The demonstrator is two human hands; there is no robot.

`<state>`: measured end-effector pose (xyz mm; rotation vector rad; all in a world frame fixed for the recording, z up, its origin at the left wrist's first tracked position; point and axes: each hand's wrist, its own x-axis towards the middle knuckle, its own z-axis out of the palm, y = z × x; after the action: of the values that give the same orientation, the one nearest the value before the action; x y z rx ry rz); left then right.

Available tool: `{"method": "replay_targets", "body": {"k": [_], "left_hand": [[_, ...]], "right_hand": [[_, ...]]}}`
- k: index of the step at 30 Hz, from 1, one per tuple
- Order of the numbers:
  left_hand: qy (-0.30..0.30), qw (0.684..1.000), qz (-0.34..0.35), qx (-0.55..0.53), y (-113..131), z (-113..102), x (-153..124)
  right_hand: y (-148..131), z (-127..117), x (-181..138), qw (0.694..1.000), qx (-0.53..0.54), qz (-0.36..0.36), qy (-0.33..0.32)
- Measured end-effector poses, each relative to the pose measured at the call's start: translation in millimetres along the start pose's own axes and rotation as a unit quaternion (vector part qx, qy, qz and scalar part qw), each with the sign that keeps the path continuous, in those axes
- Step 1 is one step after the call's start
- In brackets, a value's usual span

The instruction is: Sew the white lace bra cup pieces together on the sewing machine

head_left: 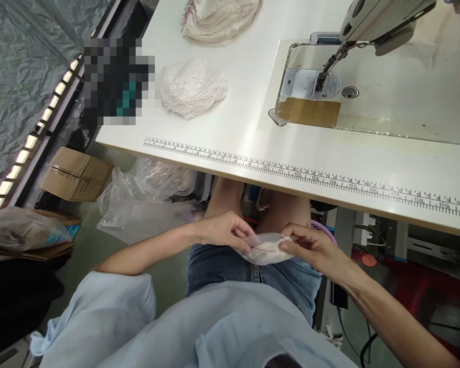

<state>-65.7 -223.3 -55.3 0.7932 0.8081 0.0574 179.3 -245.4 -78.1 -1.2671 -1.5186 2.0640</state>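
Over my lap, a small white piece of sheer fabric with lace trim (266, 251) is stretched between my two hands. My left hand (232, 232) pinches its left edge, fingers pressed together. The thumb and fingers of my right hand (310, 248) grip its right end. A thin reddish line, perhaps thread, runs along the lace near the left fingertips. On the table lies a pile of white lace pieces (193, 89). Behind that pile sits a stack of cream fabric pieces (220, 20) with pinkish threads at one edge.
A sewing machine (383, 25) stands at the right of the white table (245, 102). A printed ruler (291, 174) follows the table's front edge. Left, on the floor, are a cardboard box (76, 174) and clear plastic bags (145, 214). Another bag (26, 227) rests on cardboard.
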Motion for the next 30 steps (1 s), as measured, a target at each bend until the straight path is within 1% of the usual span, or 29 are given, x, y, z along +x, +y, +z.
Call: {"method": "replay_targets", "body": {"k": [4, 7, 11, 15, 17, 20, 23, 26, 28, 29, 30], "left_hand": [[0.018, 1.000, -0.006, 0.009, 0.9, -0.2, 0.5], [0.039, 0.999, 0.011, 0.014, -0.4, 0.7, 3.4], [0.068, 0.997, 0.023, 0.016, -0.4, 2.6, 6.6], [0.098, 0.995, 0.032, 0.007, 2.8, 3.7, 5.0], [0.109, 0.993, 0.042, 0.020, 5.3, 4.5, 4.3], [0.139, 0.987, 0.058, 0.051, 13.4, 7.9, 5.2], [0.185, 0.974, 0.088, 0.093, 32.3, 13.6, 4.1], [0.221, 0.953, 0.131, 0.163, 65.4, 12.7, -6.7], [0.246, 0.931, 0.170, 0.211, 95.1, 1.9, -20.7], [0.266, 0.914, 0.197, 0.235, 112.0, -6.8, -29.0], [0.299, 0.890, 0.227, 0.260, 129.7, -17.0, -37.5]], "right_hand": [[-3.7, 0.3, 0.9, 1.000, -0.007, -0.006, 0.000], [-4.2, 0.9, 1.9, 1.000, -0.015, -0.015, -0.007], [-1.8, 1.8, 0.1, 0.998, -0.038, -0.041, 0.014], [-2.0, 3.9, -3.0, 0.993, -0.094, -0.073, 0.024], [-3.1, 5.4, -3.2, 0.988, -0.129, -0.071, 0.041], [-7.9, 6.4, -4.0, 0.984, -0.133, -0.075, 0.087], [-21.1, 3.8, -9.6, 0.982, -0.098, -0.113, 0.113], [-42.0, -3.0, -20.8, 0.975, -0.040, -0.163, 0.143], [-55.9, -10.2, -27.9, 0.964, -0.015, -0.193, 0.185], [-62.2, -14.8, -30.3, 0.956, -0.007, -0.207, 0.207], [-68.2, -20.0, -31.6, 0.949, -0.001, -0.219, 0.226]]}}
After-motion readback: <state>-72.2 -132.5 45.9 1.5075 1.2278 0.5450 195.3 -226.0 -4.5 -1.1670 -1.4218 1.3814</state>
